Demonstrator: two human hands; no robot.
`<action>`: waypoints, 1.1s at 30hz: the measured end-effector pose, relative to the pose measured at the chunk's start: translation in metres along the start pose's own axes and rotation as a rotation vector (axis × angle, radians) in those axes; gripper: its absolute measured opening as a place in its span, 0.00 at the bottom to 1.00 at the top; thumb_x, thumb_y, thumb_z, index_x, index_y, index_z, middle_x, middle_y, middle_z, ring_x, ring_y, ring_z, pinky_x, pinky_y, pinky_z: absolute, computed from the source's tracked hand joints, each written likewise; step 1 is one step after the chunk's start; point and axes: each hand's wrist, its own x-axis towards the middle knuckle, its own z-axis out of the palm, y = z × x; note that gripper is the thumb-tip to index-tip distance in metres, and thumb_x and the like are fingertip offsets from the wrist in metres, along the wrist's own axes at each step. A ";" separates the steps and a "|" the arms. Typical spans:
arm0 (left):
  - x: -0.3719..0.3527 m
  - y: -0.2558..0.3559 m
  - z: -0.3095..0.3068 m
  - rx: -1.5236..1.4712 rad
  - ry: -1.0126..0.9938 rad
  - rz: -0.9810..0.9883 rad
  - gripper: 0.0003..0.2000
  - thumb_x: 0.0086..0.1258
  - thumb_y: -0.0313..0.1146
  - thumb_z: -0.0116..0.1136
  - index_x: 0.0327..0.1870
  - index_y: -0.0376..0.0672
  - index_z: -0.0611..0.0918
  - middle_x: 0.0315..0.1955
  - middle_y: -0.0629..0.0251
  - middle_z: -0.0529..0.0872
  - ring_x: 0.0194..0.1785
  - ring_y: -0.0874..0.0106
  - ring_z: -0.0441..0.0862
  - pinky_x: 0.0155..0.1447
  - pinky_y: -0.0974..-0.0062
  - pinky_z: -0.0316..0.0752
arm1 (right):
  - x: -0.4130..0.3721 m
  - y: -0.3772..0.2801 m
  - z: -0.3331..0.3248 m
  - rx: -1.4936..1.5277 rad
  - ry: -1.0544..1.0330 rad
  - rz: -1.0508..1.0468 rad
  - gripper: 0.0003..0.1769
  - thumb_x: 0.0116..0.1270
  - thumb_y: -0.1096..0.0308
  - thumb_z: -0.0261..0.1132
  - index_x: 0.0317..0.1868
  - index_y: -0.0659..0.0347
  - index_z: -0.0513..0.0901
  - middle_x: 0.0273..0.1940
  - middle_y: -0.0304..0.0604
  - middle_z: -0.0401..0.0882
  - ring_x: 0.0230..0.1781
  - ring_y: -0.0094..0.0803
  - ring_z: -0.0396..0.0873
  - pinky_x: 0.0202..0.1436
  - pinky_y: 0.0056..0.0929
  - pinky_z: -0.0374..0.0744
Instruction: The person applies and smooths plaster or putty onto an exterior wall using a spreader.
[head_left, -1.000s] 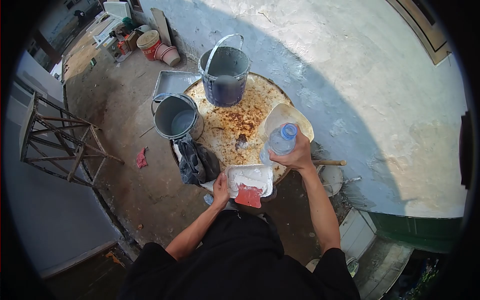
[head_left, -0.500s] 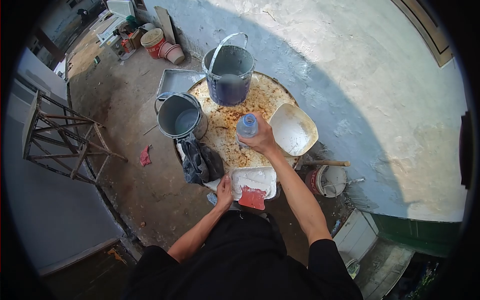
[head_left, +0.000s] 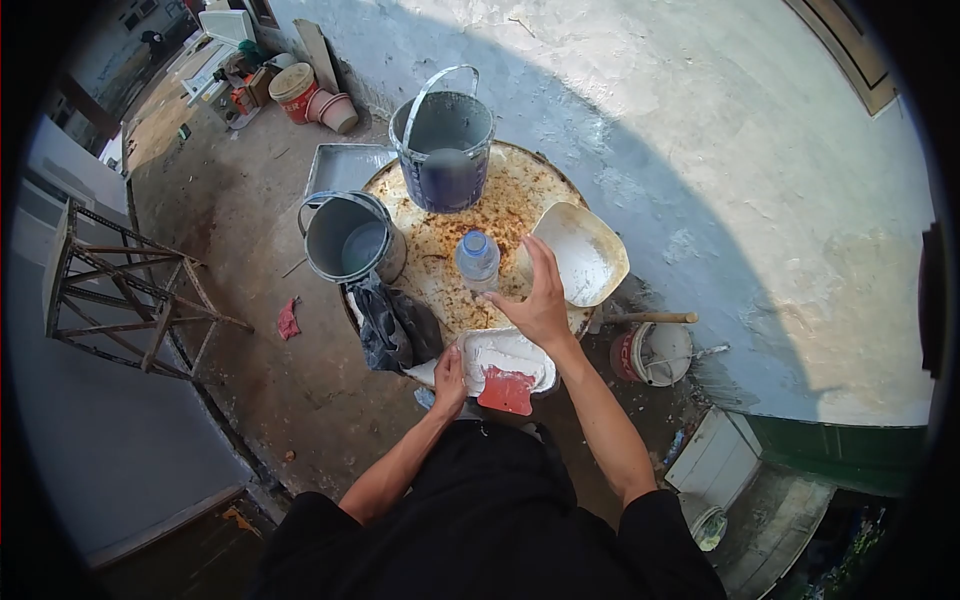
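Note:
A clear plastic bottle stands upright near the middle of the rusty round tabletop. Just right of it is my right hand, thumb and fingers spread and holding nothing. My left hand grips the left edge of a white rectangular tray at the near edge of the table. White paste coats the inside of this tray, and a red scraper lies across its near side. Right of the bottle sits a cream basin with white residue. Dark cloth or plastic is bunched left of the tray.
A tall bucket stands at the table's far side, a second bucket at its left. A metal frame stand is at left, a paint pail on the floor at right. The wall runs along the right.
My right hand has let go of the bottle and moved slightly right and nearer to me, its fingers now spread. The bottle stays standing on the table. My left hand remains at the tray.

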 end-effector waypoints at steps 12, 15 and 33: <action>0.009 0.013 0.040 -0.050 -0.171 -0.042 0.23 0.85 0.44 0.40 0.65 0.34 0.75 0.54 0.63 0.82 0.56 0.76 0.77 0.62 0.76 0.71 | -0.141 -0.009 -0.085 -0.348 -0.607 0.004 0.20 0.62 0.69 0.65 0.56 0.54 0.81 0.50 0.41 0.80 0.53 0.39 0.80 0.57 0.39 0.77; 0.009 0.003 0.051 -0.064 -0.196 -0.039 0.23 0.84 0.45 0.41 0.66 0.33 0.74 0.55 0.62 0.82 0.57 0.75 0.76 0.63 0.75 0.71 | -0.120 0.007 -0.107 -0.381 -0.523 0.021 0.17 0.59 0.73 0.63 0.50 0.54 0.82 0.41 0.40 0.83 0.46 0.39 0.82 0.51 0.37 0.80; -0.048 0.003 0.155 -0.047 -0.463 -0.049 0.24 0.85 0.44 0.39 0.67 0.32 0.73 0.57 0.60 0.81 0.59 0.73 0.76 0.66 0.74 0.69 | -0.156 0.015 -0.226 -0.486 -0.436 0.082 0.21 0.63 0.76 0.57 0.52 0.41 0.82 0.37 0.39 0.79 0.40 0.37 0.81 0.46 0.36 0.81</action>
